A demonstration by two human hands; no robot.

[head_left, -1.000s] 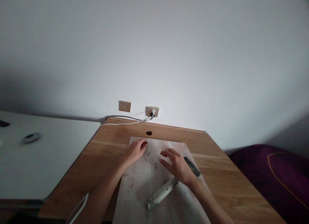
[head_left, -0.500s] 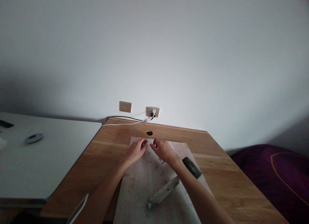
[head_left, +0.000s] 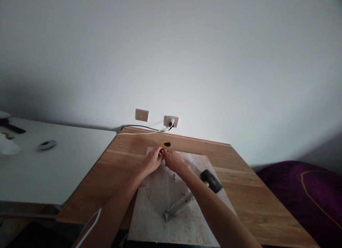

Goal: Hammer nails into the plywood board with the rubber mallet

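At the far end of a pale, worn board [head_left: 149,212], my left hand [head_left: 153,159] and my right hand [head_left: 174,160] meet, their fingertips close together. Both have curled, pinching fingers; whatever lies between them is too small or hidden to make out. Several small metal pieces that look like nails [head_left: 174,176] stand or lie on the board just below my hands. A mallet [head_left: 211,181] with a black head rests on the board's right side. Its scuffed handle [head_left: 177,207] points toward the lower left, partly covered by my right forearm.
The board lies on a wooden table [head_left: 248,191] with a cable hole at the back. White and black cables run to a wall socket [head_left: 171,121]. On a white table [head_left: 66,159] at left are a roll of tape [head_left: 47,145] and a dark tool. A purple beanbag [head_left: 288,184] sits at right.
My right hand has moved left, so its fingertips now meet my left hand's, where a gap showed before. More of the mallet's head is uncovered. The whole view has shifted slightly.
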